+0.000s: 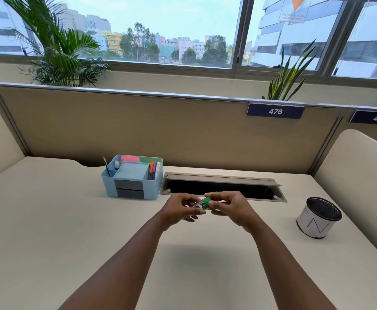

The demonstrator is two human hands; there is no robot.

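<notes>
Seen from the head camera, a person is reaching both bare forearms out over a pale table (pixel 48 220), and the hands are meeting in the air above its middle, nearer the far edge than the near one. Between them they are holding a slim clear pen (pixel 195 204) with a green cap (pixel 206 202). The left hand (pixel 178 209) is gripping the clear barrel with curled fingers and thumb, while the right hand (pixel 230 208) is pinching the green cap between thumb and fingertips. The pen is lying almost level, its long axis running left to right along the far edge, the capped end pointing right and slightly away, the clear end pointing left and slightly toward the person. Just beyond the hands an open cable slot (pixel 223 187) is sitting in the table; a blue desk organiser (pixel 133 177) is standing to its left, and a mesh cup (pixel 319 217) is standing well apart near the right edge.
</notes>
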